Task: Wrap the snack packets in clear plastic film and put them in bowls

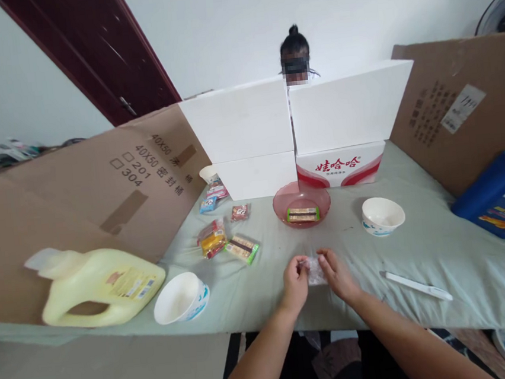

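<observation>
1. While the dish [281,209] stands just beyond the fingertips, the packet [316,272] is on its near side, almost in line with its middle, apart from it and closer to the person.

2. Neither hand is clearly nearer the dish; the left hand [303,267] is a little left of its middle line, the right hand [322,259] a little right.

3. The packet's long axis is hard to tell: it is clear, crinkled, small and partly covered by fingers. For comparison, the bar [303,215] inside the dish lies lengthwise from left to right.

4. Relative to the hands, the packet is between them, touching both. The left hand pinches its left edge between thumb and fingers; the right hand, fingers bent inward, pinches its upper right part.

5. Right of the dish stands a cup [374,227]; nearer the person on that side, a white stick [416,286] lies aslant on the table [263,296].

6. Left of the dish lie a second bar [242,248], just beside a yellow pack [213,241], and a small red pack [240,213].
</observation>
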A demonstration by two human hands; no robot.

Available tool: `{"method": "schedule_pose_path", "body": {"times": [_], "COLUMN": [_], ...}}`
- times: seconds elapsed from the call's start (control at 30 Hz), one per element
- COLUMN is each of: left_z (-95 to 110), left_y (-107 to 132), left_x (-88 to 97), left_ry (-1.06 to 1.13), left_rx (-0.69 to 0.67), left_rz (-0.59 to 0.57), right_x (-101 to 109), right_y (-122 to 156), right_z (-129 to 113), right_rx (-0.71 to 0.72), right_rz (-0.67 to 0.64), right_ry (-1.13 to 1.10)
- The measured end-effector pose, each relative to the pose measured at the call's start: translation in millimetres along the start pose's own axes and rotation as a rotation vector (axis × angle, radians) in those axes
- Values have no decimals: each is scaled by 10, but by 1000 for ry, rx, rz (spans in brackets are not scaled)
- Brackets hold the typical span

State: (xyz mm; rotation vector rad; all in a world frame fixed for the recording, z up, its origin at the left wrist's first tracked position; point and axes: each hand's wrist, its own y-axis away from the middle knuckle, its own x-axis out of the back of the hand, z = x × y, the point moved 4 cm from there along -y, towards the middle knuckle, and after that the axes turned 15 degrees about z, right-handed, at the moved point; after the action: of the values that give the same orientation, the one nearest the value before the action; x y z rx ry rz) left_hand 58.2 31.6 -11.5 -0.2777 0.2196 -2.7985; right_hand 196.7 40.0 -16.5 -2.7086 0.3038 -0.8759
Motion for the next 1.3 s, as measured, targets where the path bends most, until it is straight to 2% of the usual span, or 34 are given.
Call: {"method": "schedule_pose_path", "body": {"times": [0.17,0.27,0.33,0.4,0.5,0.63,0.73,0.8,0.9,1.0,1.1,1.2,1.3], "left_z": [-39,-85,-116,-159,-209,-194,-188,-186,-174,-160,-153,-146,-113], "left_y": [51,64,63,58,58,65,58,54,58,64,59,69,126], "left_x": [-30,2,20,28,-8,-106,-137,-145,-153,-156,-161,-181,-215], "left_ry": [-77,-87,-71,-25,47,-17,-82,-112,-159,-196,-213,-237,-264], "left_rx": [-133,-154,-135,-67,32,-10,-50,-79,-133,-182,-226,-252,-274], "left_rz": [103,152,174,195,152,-22,-61,-65,-80,-96,-104,-111,-124], "right_x": [-89,-85,0,206,755,1549,1811,1809,1691,1630,1705,1782,1624], "right_y": [80,115,81,-52,-473,-1183,-1509,-1585,-1577,-1556,-1562,-1512,-1271], "right_z": [-14,-61,-80,-51,115,427,592,647,666,639,558,367,116], "right_rx": [-67,-59,-43,-42,-91,-197,-224,-204,-161,-133,-107,-58,24], "right_rz": [39,45,31,33,92,139,36,-55,-163,-201,-179,-95,-19], "right_ry": [-15,-2,20,73,234,517,684,770,870,935,966,957,893]}}
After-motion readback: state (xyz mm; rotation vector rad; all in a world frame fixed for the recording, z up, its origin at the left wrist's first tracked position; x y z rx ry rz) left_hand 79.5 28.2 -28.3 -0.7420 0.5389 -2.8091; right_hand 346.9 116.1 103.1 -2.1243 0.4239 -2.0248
